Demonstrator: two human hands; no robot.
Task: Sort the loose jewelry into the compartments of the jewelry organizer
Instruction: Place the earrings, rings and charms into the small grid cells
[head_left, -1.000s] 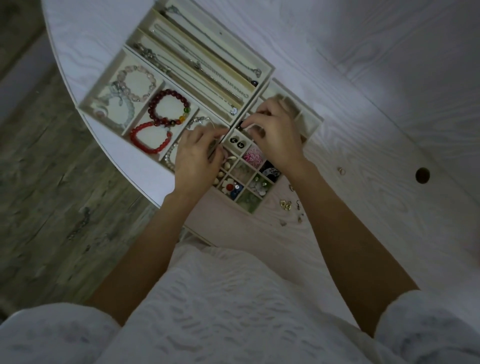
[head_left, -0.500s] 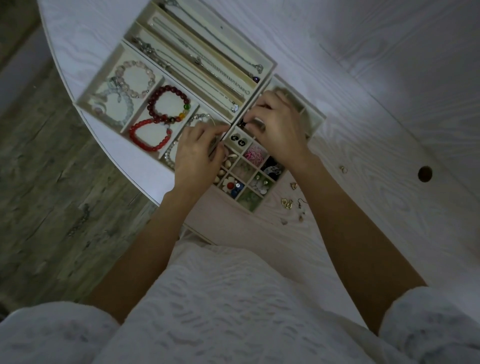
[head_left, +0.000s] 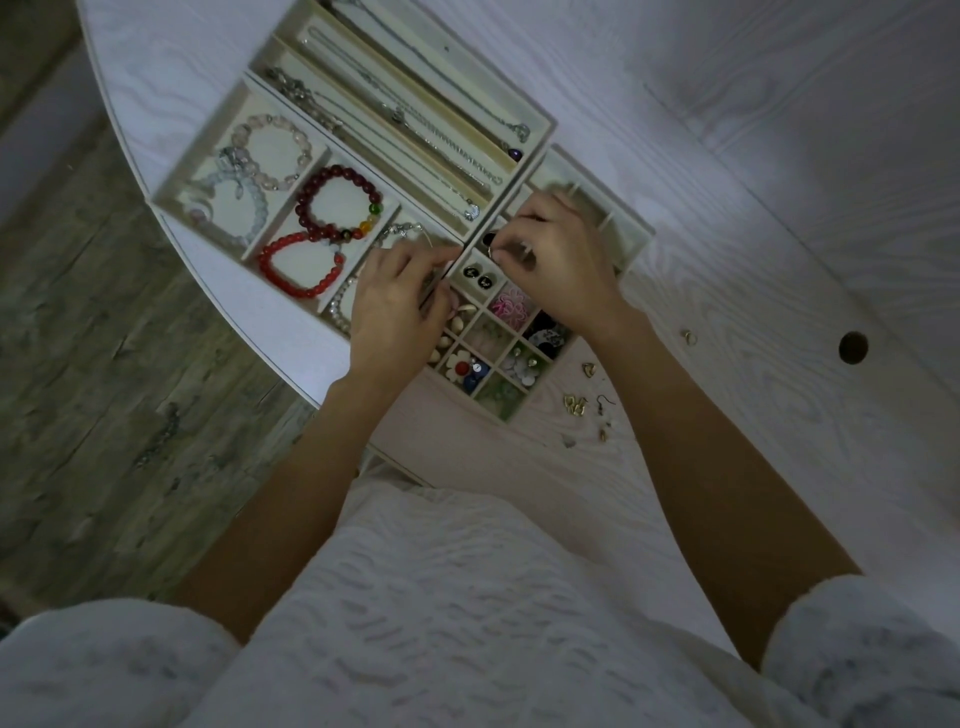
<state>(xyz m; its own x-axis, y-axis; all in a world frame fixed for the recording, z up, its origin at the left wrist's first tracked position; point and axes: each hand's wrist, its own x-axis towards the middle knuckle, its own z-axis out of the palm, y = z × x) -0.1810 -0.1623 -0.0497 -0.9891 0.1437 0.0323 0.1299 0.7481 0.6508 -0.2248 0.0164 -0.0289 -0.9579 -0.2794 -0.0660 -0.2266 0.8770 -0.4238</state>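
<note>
Now — two hands over one organizer.

Loose earrings lie on the table right of the organizer.

I see both hands crowding the small square cells of the cream wooden jewelry organizer: left hand, right hand. Bare pale woodgrain counter lies open toward its far edge. Loose gold earrings litter the strip between organizer and right forearm, near the counter's front edge.
</note>
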